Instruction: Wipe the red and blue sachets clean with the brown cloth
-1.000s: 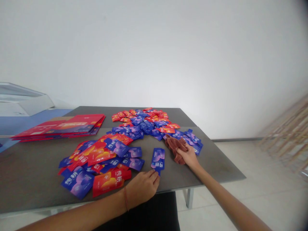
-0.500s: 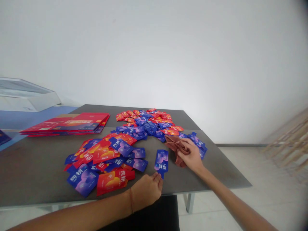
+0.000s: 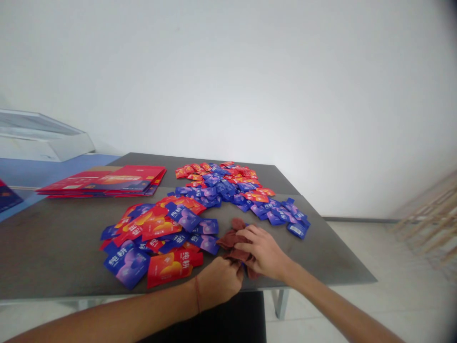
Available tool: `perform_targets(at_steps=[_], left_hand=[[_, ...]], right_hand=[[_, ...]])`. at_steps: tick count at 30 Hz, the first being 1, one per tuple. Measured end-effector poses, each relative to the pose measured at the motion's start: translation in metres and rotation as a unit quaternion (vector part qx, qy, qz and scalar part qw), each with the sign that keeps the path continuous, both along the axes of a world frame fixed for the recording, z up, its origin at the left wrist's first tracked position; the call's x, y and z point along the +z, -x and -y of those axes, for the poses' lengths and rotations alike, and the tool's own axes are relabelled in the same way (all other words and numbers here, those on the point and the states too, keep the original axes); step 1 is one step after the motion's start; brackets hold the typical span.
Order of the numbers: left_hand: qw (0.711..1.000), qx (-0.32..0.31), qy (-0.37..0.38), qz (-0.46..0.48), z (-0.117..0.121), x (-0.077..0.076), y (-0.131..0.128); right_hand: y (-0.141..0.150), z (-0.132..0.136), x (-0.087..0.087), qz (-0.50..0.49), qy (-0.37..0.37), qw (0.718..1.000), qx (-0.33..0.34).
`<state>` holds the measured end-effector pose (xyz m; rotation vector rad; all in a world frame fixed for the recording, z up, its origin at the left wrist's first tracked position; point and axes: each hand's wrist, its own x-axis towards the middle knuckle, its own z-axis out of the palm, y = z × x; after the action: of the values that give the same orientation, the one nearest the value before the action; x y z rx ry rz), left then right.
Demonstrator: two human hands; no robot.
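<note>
My right hand presses a crumpled brown cloth down at the table's near side. Beneath the cloth lies a blue pouch, almost wholly hidden, with only a sliver of blue showing. My left hand, closed at the front edge, pinches the near end of that pouch; the fingertips are partly covered by the cloth. Just left of both hands is a heap of red and blue pouches, with a red pouch and a large blue pouch at its front.
More red and blue pouches are piled farther back, and several blue ones trail off to the right. Flat red cartons are stacked at the left. A white box stands on a blue surface beside the dark table.
My right hand has brought the cloth left and nearer, onto the blue pouch that lay uncovered before. My left hand keeps its grip in about the same place.
</note>
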<state>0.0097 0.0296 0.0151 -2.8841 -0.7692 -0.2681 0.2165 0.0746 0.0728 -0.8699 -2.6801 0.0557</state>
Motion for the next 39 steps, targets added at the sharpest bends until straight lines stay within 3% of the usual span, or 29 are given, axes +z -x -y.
perform_targets(at_steps=[5, 11, 14, 19, 22, 25, 28, 31, 39], left_hand=[[1.0, 0.002, -0.008, -0.013, 0.001, 0.004, 0.0], [1.0, 0.004, -0.003, -0.025, 0.001, 0.002, 0.001], [1.0, 0.004, -0.007, -0.03, 0.0, -0.002, 0.001], [1.0, 0.0, -0.01, -0.03, 0.0, -0.004, 0.001], [1.0, 0.002, -0.01, -0.025, 0.001, -0.002, 0.0], [1.0, 0.005, -0.012, -0.022, 0.001, 0.001, -0.001], [1.0, 0.012, -0.016, -0.023, 0.001, 0.004, -0.003], [0.999, 0.011, -0.02, -0.025, 0.002, 0.004, -0.003], [0.999, 0.002, -0.011, -0.034, 0.001, 0.001, 0.0]], right_hand=[[-0.002, -0.02, -0.01, 0.013, 0.002, 1.0, -0.002], [-0.005, -0.071, -0.019, -0.075, -0.021, 0.995, -0.056], [-0.004, -0.082, -0.022, -0.099, -0.026, 0.992, -0.068], [-0.005, -0.063, -0.015, -0.16, -0.063, 0.982, -0.082], [-0.006, -0.039, -0.009, -0.177, -0.071, 0.98, -0.047], [-0.005, -0.016, -0.009, -0.088, -0.049, 0.995, 0.002], [-0.003, -0.004, -0.014, 0.018, -0.045, 0.999, 0.009], [-0.002, -0.006, -0.016, 0.041, -0.027, 0.999, -0.017], [-0.006, -0.045, -0.019, -0.034, -0.013, 0.999, -0.02]])
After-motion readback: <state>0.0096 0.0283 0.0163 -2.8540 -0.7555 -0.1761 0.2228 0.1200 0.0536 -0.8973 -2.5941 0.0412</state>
